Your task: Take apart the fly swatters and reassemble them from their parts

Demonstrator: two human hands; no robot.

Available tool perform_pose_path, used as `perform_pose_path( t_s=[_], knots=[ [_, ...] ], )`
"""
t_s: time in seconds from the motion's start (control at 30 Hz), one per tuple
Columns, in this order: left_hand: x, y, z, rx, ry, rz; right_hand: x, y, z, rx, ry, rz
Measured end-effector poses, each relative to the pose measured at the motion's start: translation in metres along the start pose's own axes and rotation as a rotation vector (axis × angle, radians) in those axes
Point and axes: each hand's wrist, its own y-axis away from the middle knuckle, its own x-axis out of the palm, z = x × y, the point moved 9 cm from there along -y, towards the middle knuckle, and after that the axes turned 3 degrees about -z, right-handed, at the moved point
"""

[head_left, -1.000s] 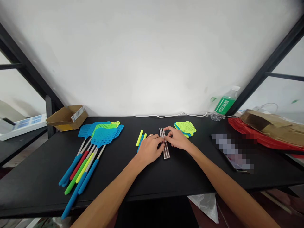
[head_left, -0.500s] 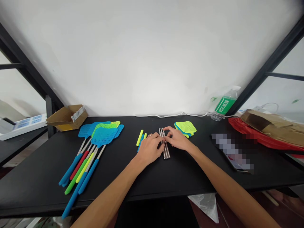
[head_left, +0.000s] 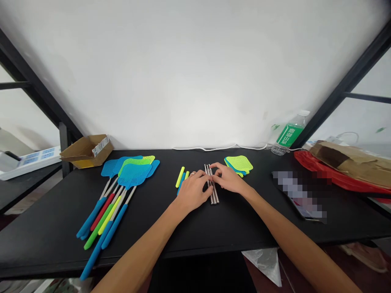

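Observation:
Several slim silver metal rods (head_left: 215, 196) lie side by side on the black table, pointing away from me. My left hand (head_left: 194, 189) grips them from the left, its fingers curled over their middle. From the right, my right hand (head_left: 228, 177) pinches the same rods, thumb and fingers closed near their far half. The fingers of both hands meet over the rods and hide part of them. Left of my left hand lie yellow grip sleeves (head_left: 180, 177) and a blue sleeve (head_left: 181, 183), partly covered. Just beyond my right hand is a stack of yellow and blue mesh swatter heads (head_left: 240, 163).
Several fly swatters (head_left: 134, 175) with coloured handles lie at the left, some handles reaching the front edge. Behind them sits an open cardboard box (head_left: 87, 151). At the right are a water bottle (head_left: 288, 134), a phone (head_left: 301, 201) and a red bag (head_left: 324, 173). A white cable (head_left: 210, 149) runs along the wall.

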Motion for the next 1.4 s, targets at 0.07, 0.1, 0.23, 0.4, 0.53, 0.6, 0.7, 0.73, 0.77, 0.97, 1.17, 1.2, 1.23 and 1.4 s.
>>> perform_pose_path(
  t_s=[0.07,0.1,0.23,0.4,0.53,0.6,0.7,0.73,0.77,0.97,1.17,1.2,1.23,1.4],
  knots=[
    [0.000,0.000,0.000,-0.002,-0.001,0.000,0.000,0.000,0.001,-0.022,0.008,0.001],
    [-0.001,0.000,-0.001,-0.004,-0.001,-0.001,0.001,0.000,0.001,-0.029,0.009,0.002],
    [-0.001,0.001,-0.001,-0.008,-0.002,-0.002,0.001,0.000,0.001,-0.038,0.005,0.010],
    [-0.001,0.000,0.000,0.006,0.007,-0.011,0.002,-0.001,-0.001,-0.029,0.002,0.016],
    [-0.003,0.000,-0.002,0.018,0.009,-0.038,0.005,-0.002,-0.005,-0.028,-0.032,0.037],
    [-0.007,0.002,-0.004,0.029,0.012,-0.048,0.007,-0.002,-0.011,0.010,-0.057,0.048],
    [-0.021,0.008,0.003,-0.021,0.012,-0.072,0.010,-0.003,-0.021,0.082,-0.081,0.070],
    [-0.029,0.013,0.008,-0.053,0.001,-0.089,0.011,-0.003,-0.023,0.095,-0.092,0.078],
    [-0.039,0.018,0.014,-0.088,-0.018,-0.109,0.012,-0.003,-0.024,0.100,-0.091,0.085],
    [-0.124,0.084,0.078,-0.399,-0.242,-0.205,0.012,-0.003,-0.032,0.122,-0.097,0.082],
    [-0.169,0.198,0.118,-0.779,-0.509,0.033,0.013,-0.004,-0.033,0.120,-0.090,0.076],
    [-0.167,0.217,0.117,-0.830,-0.519,0.086,0.013,-0.004,-0.032,0.115,-0.083,0.076],
    [-0.162,0.233,0.116,-0.872,-0.508,0.145,0.012,-0.004,-0.031,0.110,-0.074,0.075],
    [-0.143,0.266,0.104,-0.926,-0.517,0.215,0.010,-0.004,-0.023,0.076,-0.066,0.058]
  ],
)
